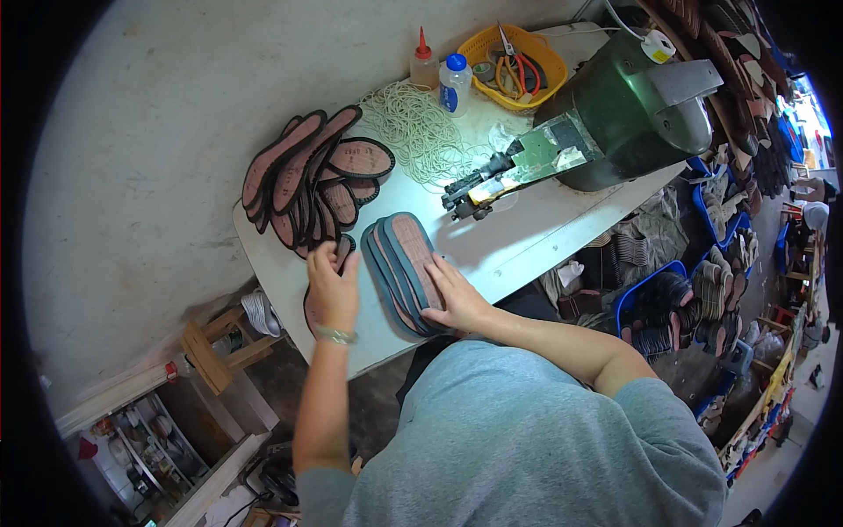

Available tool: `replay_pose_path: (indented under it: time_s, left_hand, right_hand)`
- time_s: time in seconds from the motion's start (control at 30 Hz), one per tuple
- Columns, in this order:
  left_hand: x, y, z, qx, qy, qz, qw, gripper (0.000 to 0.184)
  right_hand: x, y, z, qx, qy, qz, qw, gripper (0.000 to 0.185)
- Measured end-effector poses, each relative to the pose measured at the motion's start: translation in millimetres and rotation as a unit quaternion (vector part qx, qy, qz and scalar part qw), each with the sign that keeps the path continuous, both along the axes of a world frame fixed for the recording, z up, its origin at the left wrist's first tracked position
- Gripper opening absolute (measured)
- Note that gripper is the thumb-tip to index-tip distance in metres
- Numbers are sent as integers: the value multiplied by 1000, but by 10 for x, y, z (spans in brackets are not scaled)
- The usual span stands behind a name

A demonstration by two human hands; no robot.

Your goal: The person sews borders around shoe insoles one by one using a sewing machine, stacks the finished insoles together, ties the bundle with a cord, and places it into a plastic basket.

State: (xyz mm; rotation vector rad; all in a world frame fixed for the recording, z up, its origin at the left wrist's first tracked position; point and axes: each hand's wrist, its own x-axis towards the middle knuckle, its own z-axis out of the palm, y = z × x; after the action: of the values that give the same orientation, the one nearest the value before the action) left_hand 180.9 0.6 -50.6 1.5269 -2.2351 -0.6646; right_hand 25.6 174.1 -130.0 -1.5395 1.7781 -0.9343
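Note:
My left hand (334, 290), with a bracelet at its wrist, is closed on a black-edged insole (310, 309) at the table's left edge. Parts of that insole show on both sides of the hand, and the fingers partly hide it. My right hand (458, 299) lies with fingers and thumb apart on a neat stack of blue-grey-edged insoles (408, 239) with pinkish tops. Beyond my left hand, a loose heap of black-edged insoles (294, 162) overlaps on the table's far left, some with printed marks.
The white table (518, 241) bears a tangle of pale cord (413, 123), a red-tipped bottle (423, 66), a blue-capped bottle (455, 83) and a yellow basket (553, 66) with pliers. A green machine (597, 114) juts over it. Blue crates (650, 285) stand right; a wooden stool (215, 351) left.

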Motion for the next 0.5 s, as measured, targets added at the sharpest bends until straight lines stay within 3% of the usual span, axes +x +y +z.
replay_pose_path:
  time_s: [0.07,0.1,0.13,0.17,0.27,0.3,0.33,0.4,0.5]
  left_hand:
    - [-25,365,-98,169,82,23,982,37]
    - [-108,521,-7,393,250,59,883,35]
    - [-178,642,90,580,396,89,707,32]
    - [-211,716,88,590,418,72,687,33]
    - [-230,790,79,628,473,-7,618,37]
    - [-263,773,156,628,446,-25,638,36]
    - [-300,757,234,628,416,-45,656,35]
    - [-376,747,132,590,373,-67,713,33]
    - [-529,795,91,542,375,-85,747,30]
  right_hand:
    - [-59,40,167,-15,-27,-18,999,93]
    - [-87,46,296,-44,-27,9,999,95]
    - [-126,31,452,-75,-27,36,996,97]
    - [-179,-1,596,-107,-27,62,992,99]
    - [-434,-97,926,-66,-79,-42,994,96]
    - [-559,-156,1021,41,-184,-32,982,86]
    - [-646,-130,858,104,-359,29,927,73]
    - [-679,-75,860,213,-434,77,872,62]
    - [-597,-13,923,217,-380,-20,899,59]
